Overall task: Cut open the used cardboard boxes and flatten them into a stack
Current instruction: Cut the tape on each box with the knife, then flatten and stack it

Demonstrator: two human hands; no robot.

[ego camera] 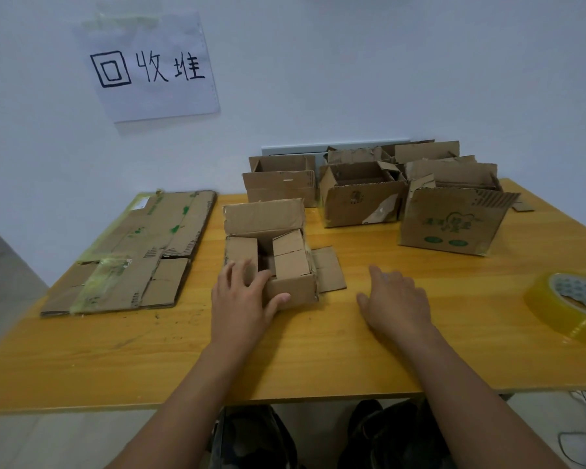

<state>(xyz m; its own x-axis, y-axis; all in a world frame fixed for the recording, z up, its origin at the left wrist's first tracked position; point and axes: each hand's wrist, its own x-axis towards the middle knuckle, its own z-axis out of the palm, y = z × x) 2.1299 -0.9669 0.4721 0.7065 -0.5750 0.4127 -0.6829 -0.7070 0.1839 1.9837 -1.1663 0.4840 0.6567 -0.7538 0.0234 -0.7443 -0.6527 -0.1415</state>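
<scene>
Now, label by label:
Left hand (241,294): grasping the near-left corner of the small open box (271,252).
Right hand (394,301): released, flat on the table (318,353).
Small open box: mid-table.
Flattened stack (132,252): left edge.
Tape roll (570,304): right edge.

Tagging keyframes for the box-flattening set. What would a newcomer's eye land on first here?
First, the small open cardboard box at the centre of the wooden table, the left hand gripping its near corner while the right hand rests flat on the table beside it. Next, the handwritten paper sign taped to the wall, above a stack of flattened cardboard at the table's left. Unflattened boxes crowd the far right.
</scene>
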